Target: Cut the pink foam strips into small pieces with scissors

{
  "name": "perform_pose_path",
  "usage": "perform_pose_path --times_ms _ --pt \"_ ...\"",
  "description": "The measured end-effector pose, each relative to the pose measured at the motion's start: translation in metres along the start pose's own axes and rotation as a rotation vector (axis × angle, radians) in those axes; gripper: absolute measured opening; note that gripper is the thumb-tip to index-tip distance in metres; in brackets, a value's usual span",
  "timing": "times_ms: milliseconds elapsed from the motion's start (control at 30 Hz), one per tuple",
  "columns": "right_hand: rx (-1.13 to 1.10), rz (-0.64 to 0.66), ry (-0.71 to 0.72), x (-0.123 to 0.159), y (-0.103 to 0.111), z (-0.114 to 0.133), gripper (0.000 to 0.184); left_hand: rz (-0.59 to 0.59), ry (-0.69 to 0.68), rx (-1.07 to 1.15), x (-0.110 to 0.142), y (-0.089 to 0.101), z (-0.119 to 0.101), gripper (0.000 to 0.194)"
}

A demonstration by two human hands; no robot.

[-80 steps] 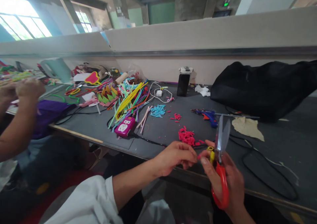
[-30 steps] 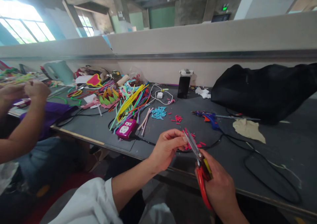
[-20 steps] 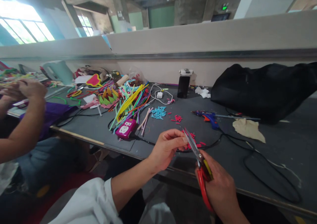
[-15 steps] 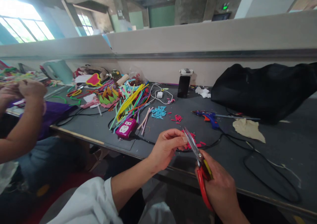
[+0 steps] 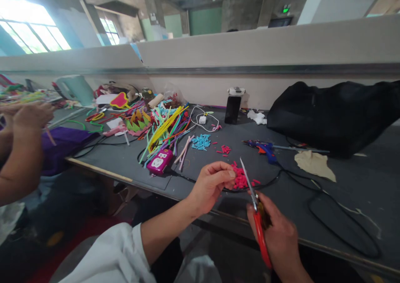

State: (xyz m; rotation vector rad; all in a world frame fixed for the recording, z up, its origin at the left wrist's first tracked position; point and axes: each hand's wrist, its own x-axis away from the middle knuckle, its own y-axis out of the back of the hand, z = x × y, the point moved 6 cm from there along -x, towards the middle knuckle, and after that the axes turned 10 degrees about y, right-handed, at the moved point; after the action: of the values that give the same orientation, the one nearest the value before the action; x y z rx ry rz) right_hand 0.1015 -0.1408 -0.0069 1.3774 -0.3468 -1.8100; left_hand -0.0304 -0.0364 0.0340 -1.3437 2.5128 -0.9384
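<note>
My right hand point(image 5: 276, 229) is wrapped round the red handle of a pair of scissors point(image 5: 249, 176), whose blades point up and away over the table. Just left of the blades, my left hand point(image 5: 212, 185) is closed in a pinch, thumb against fingers. Whatever sits in that pinch is too small or hidden to make out. Beyond the fingertips lies a heap of short red pieces point(image 5: 240, 179), partly covered by the left hand. A smaller group of red pieces point(image 5: 224, 150) and a pile of short blue pieces point(image 5: 201, 142) lie farther back.
A purple box point(image 5: 160, 162) sits by a bundle of colourful pipe cleaners point(image 5: 165, 126). A blue glue gun point(image 5: 265, 149) with its cord lies to the right, before a black bag point(image 5: 331, 116). A phone point(image 5: 232, 110) leans upright. Another person's arm point(image 5: 23, 149) is at left.
The scissors have swung away to the right from my left fingertips, and their blades have turned. My left hand has hardly moved. The other person's hands have shifted slightly left.
</note>
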Motion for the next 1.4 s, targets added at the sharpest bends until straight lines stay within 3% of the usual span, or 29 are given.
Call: perform_pose_path --times_ms 100,200,433,700,900,1067,1267,1400 --pt "-0.067 0.007 -0.049 -0.004 0.003 0.0 0.036 -0.003 -0.01 -0.044 -0.005 0.005 0.0 0.007" --pt "-0.113 0.004 -0.103 -0.01 0.008 -0.001 0.036 -0.066 -0.023 -0.226 -0.015 0.017 -0.003 0.01" --pt "-0.184 -0.005 -0.238 -0.017 0.014 -0.01 0.041 -0.337 -0.135 -1.104 -0.066 0.057 -0.023 0.018" --pt "-0.241 0.001 -0.336 -0.02 0.013 -0.025 0.047 -0.385 -0.176 -1.471 -0.133 0.065 -0.036 0.009" --pt "-0.295 -0.023 -0.353 -0.021 0.015 -0.026 0.049 -0.409 -0.21 -1.603 -0.145 0.072 -0.039 0.014" --pt "-0.316 -0.001 -0.398 -0.02 0.013 -0.026 0.047 -0.355 -0.298 -1.643 -0.12 0.067 -0.035 0.023" --pt "-0.294 0.018 -0.402 -0.021 0.012 -0.024 0.047 -0.104 -0.413 -1.731 -0.098 0.031 -0.004 0.025" --pt "-0.263 0.035 -0.418 -0.021 0.012 -0.025 0.049 0.032 -0.484 -1.97 -0.098 0.021 0.011 0.031"
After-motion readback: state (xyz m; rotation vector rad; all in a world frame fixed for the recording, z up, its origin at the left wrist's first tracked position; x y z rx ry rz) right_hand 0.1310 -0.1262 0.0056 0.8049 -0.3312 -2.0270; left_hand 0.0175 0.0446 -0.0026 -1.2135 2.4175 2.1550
